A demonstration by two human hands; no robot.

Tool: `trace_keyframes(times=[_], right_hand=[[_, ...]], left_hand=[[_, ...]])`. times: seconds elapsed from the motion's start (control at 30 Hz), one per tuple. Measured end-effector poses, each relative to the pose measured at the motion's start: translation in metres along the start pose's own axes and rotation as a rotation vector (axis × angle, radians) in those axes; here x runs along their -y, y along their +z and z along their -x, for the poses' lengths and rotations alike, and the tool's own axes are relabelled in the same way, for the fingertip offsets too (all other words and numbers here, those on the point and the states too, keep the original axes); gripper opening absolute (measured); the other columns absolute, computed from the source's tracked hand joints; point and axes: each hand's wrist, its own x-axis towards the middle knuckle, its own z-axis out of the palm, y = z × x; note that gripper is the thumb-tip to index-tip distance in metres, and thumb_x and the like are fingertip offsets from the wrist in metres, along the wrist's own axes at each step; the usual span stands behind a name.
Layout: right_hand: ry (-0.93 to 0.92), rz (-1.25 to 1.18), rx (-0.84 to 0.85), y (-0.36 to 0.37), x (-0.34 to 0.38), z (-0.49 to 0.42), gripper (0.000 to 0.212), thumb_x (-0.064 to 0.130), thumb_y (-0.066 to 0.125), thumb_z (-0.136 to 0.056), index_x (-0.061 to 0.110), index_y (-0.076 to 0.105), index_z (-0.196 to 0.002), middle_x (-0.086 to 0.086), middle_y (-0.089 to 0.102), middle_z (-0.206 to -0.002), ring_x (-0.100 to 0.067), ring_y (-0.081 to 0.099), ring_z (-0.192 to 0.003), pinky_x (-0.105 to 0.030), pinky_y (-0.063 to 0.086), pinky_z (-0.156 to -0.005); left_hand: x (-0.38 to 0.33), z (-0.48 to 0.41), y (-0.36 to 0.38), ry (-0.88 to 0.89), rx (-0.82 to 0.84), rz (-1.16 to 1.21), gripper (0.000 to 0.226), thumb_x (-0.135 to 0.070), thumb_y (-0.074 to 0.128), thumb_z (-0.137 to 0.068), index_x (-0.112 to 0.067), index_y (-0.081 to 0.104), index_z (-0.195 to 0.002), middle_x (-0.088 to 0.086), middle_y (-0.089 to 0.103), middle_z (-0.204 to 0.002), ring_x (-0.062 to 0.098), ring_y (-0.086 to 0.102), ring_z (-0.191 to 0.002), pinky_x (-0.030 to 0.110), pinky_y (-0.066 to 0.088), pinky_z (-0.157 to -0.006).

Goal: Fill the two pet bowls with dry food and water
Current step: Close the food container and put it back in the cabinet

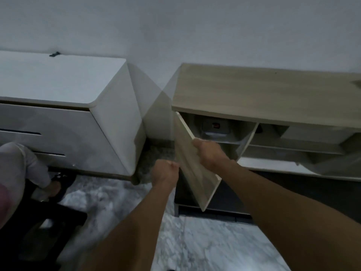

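Far L of door (197,177): white drawers (58,122), not part of this step. Just L of door: left hand (165,173), fingers curled into a fist, nothing seen in it; can't tell if knuckles touch door face. Door stands part open, hinged at L side of cabinet (273,94), free end toward camera. On door's upper edge: right hand (207,153), fingers wrapped over the edge, firm grip. R of door & behind it: shelves, w/ a grey thing (214,128) bearing a red mark on upper shelf, too dim to name. Bowls, dry food not in view; prob. inside, a guess only. Step in hand: open up & search. Pull w/ R hand in a smooth arc round the hinge, no yanking; move L fist out of swing path, or uncurl it to steady door face; open fully before reaching in, so shelf shows; then reach w/ L.
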Motion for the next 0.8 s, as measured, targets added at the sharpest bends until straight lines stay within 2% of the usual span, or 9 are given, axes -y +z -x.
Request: trace_keyframes(times=[0.07,0.17,0.33,0.4,0.47,0.53,0.6,0.63,0.8], right_hand=[[0.088,-0.01,-0.019,-0.004,-0.024,0.013,0.036,0.003,0.049,-0.096,0.017,0.057,-0.128,-0.008,0.065,-0.115,-0.023,0.063,-0.099,-0.033,0.05,-0.081],[0.167,0.037,-0.047,-0.009,-0.058,0.024,0.03,0.005,0.049,-0.096,0.015,0.065,-0.118,-0.009,0.069,-0.111,-0.026,0.065,-0.1,-0.032,0.048,-0.079],[0.295,0.06,-0.167,-0.017,-0.09,0.028,0.031,0.003,0.055,-0.094,0.011,0.068,-0.121,-0.012,0.062,-0.117,-0.028,0.063,-0.102,-0.039,0.053,-0.089],[0.348,0.071,-0.212,-0.018,-0.1,0.021,0.027,0.002,0.057,-0.093,0.009,0.068,-0.117,-0.012,0.059,-0.116,-0.028,0.061,-0.101,-0.037,0.051,-0.088],[0.397,0.089,-0.244,-0.021,-0.108,0.012,0.023,0.004,0.058,-0.093,0.009,0.069,-0.112,-0.01,0.06,-0.111,-0.027,0.061,-0.098,-0.036,0.051,-0.083],[0.443,0.1,-0.271,-0.025,-0.116,0.002,0.019,0.003,0.06,-0.092,0.008,0.07,-0.108,-0.01,0.063,-0.107,-0.026,0.062,-0.096,-0.036,0.052,-0.08],[0.46,0.111,-0.277,-0.032,-0.124,-0.009,0.019,0.0,0.059,-0.092,0.006,0.07,-0.106,-0.011,0.065,-0.105,-0.027,0.063,-0.095,-0.036,0.051,-0.081],[0.47,0.115,-0.275,-0.036,-0.129,-0.016,0.019,-0.002,0.058,-0.091,0.005,0.07,-0.105,-0.012,0.066,-0.105,-0.028,0.063,-0.095,-0.036,0.051,-0.081],[0.504,0.107,-0.28,-0.047,-0.145,-0.038,0.023,-0.009,0.055,-0.088,0.002,0.071,-0.101,-0.018,0.07,-0.099,-0.035,0.065,-0.092,-0.042,0.055,-0.083]], left_hand=[[-0.014,0.003,0.0,0.115,-0.065,-0.08,0.021,-0.017,0.057,-0.094,-0.02,0.076,-0.102,0.002,0.073,-0.106,0.022,0.066,-0.1,0.027,0.049,-0.08],[-0.05,0.0,0.011,0.306,-0.053,-0.174,0.024,-0.019,0.052,-0.098,-0.016,0.069,-0.115,0.006,0.069,-0.112,0.019,0.065,-0.1,0.029,0.051,-0.084],[-0.104,-0.01,0.052,0.553,0.122,-0.363,0.027,-0.014,0.045,-0.101,-0.004,0.055,-0.124,0.009,0.059,-0.122,0.022,0.056,-0.116,0.027,0.042,-0.098],[-0.115,-0.021,0.067,0.731,0.189,-0.523,0.031,-0.017,0.045,-0.099,-0.005,0.055,-0.125,0.005,0.058,-0.111,0.028,0.054,-0.117,0.037,0.043,-0.1],[-0.123,-0.032,0.077,0.855,0.203,-0.682,0.032,-0.017,0.041,-0.098,-0.001,0.055,-0.122,0.01,0.057,-0.104,0.036,0.054,-0.116,0.046,0.046,-0.098],[-0.132,-0.038,0.079,0.961,0.187,-0.772,0.03,-0.007,0.044,-0.096,0.001,0.055,-0.124,0.017,0.055,-0.12,0.033,0.052,-0.116,0.039,0.045,-0.094],[-0.14,-0.049,0.081,1.019,0.125,-0.693,0.034,-0.001,0.048,-0.094,-0.002,0.051,-0.128,0.015,0.051,-0.127,0.027,0.05,-0.116,0.034,0.045,-0.089],[-0.145,-0.057,0.082,1.029,0.105,-0.646,0.035,0.0,0.047,-0.094,-0.002,0.051,-0.128,0.014,0.051,-0.127,0.027,0.051,-0.115,0.033,0.045,-0.087],[-0.162,-0.075,0.091,1.132,0.021,-0.876,0.031,0.004,0.042,-0.093,0.0,0.058,-0.12,0.014,0.056,-0.119,0.03,0.056,-0.108,0.037,0.045,-0.079]])
